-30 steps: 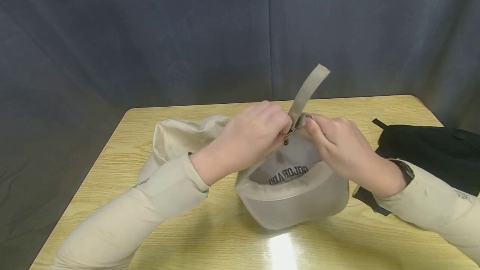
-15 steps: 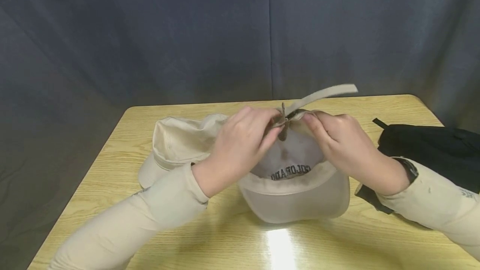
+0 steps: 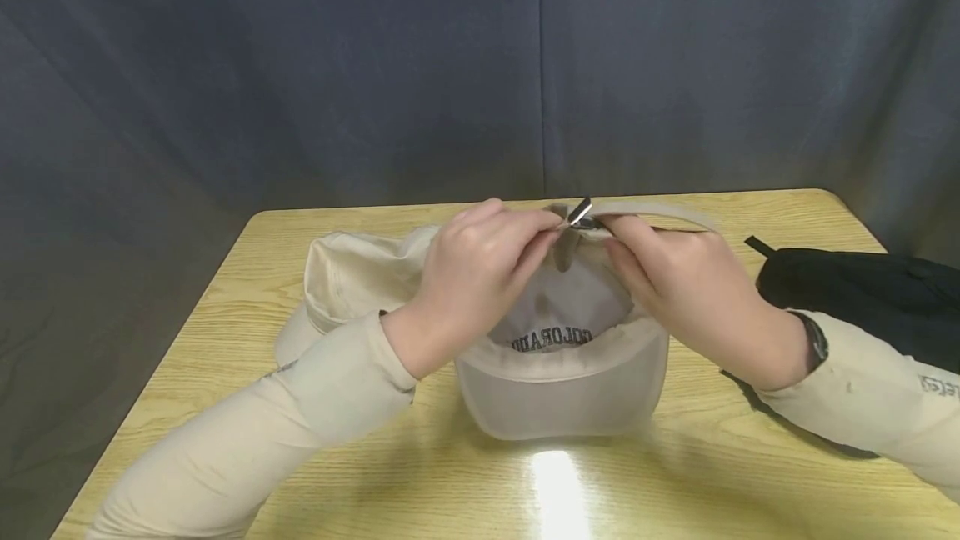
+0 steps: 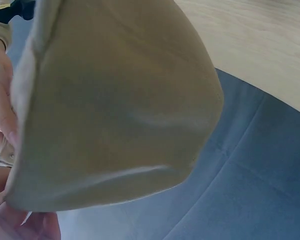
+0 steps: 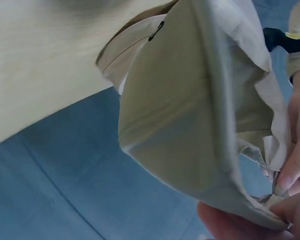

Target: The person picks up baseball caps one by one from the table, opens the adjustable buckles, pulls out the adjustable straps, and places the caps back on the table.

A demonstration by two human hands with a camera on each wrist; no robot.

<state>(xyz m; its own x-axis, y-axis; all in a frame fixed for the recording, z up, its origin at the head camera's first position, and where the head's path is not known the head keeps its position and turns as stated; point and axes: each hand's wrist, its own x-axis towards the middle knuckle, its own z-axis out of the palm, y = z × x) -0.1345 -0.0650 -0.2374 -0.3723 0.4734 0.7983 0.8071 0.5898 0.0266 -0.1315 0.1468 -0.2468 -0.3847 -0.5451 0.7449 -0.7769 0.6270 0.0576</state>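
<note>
A beige baseball cap (image 3: 558, 398) is held up over the table, brim toward me. Its inside shows, with reversed dark COLORADO lettering (image 3: 553, 338) on the front panel. At its back, my left hand (image 3: 472, 277) pinches the strap beside a shiny metal buckle (image 3: 581, 212). My right hand (image 3: 678, 294) pinches the other side of the strap, thumb against forefinger. The loose strap end (image 3: 656, 208) runs rightward above the right hand. In the left wrist view the cap's crown (image 4: 120, 110) hides most of the fingers. The right wrist view shows both hands' fingertips meeting near the back opening.
A second beige cap (image 3: 352, 277) lies on the wooden table (image 3: 360, 473), left of the held one and partly behind the left hand. At the right lies a black fabric item (image 3: 847, 294) with a short tab, partly covered by the right forearm. A dark curtain (image 3: 375, 73) hangs behind.
The loose strap end has swung from pointing upward down to the right. The left hand has shifted slightly left, and the cap has turned so its brim sits further left.
</note>
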